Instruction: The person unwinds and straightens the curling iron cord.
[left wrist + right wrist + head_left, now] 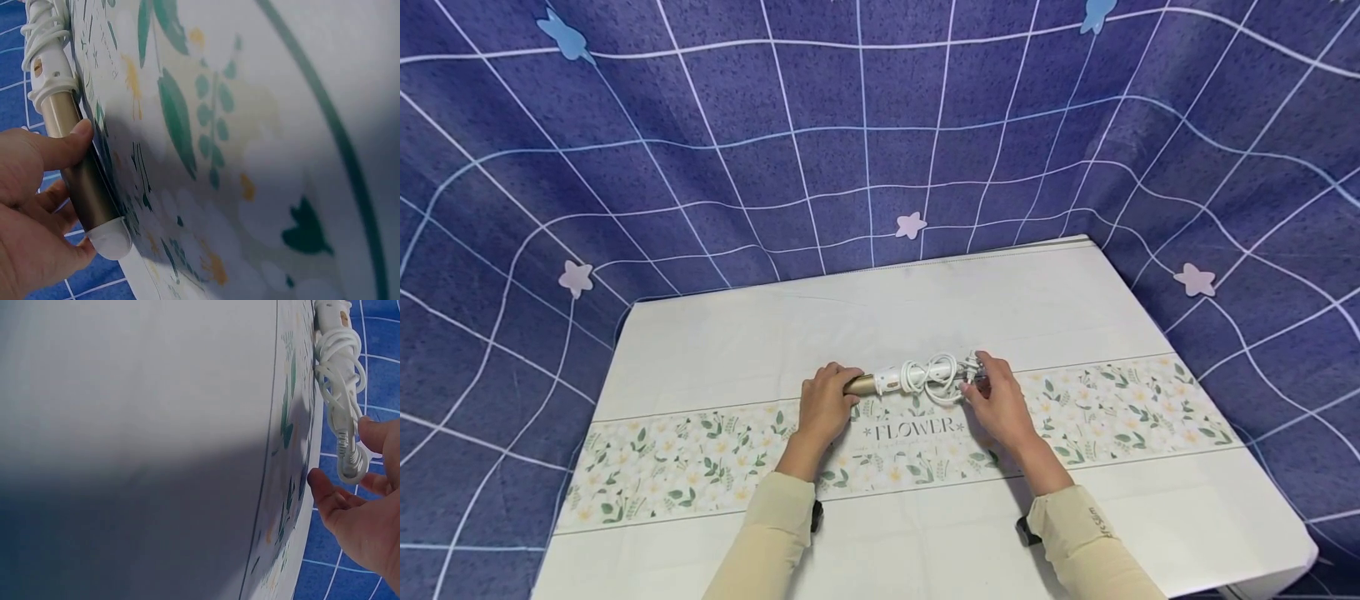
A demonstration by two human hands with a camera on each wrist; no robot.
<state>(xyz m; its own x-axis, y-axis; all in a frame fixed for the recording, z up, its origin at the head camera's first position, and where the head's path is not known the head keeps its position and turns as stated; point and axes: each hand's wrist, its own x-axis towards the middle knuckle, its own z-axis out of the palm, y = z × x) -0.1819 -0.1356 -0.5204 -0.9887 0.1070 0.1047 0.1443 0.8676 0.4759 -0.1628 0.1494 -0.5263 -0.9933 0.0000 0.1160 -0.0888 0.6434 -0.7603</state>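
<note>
A curling iron (889, 381) with a white handle and a gold barrel (87, 181) lies crosswise over the floral band of the table. Its white cord (340, 362) is wound in loops around the handle. My left hand (826, 402) grips the barrel near its pale tip (112, 239), thumb on one side and fingers on the other. By the handle's cord end, my right hand (1002, 404) is spread, its fingers on either side of the bundled cord; whether they touch it is unclear.
A white table cover (730, 333) with a leaf-and-flower band and the word FLOWER lies beneath. Behind and at both sides hangs a blue curtain (820, 167) with a white grid and stars. The table's right front corner (1300, 550) is rounded.
</note>
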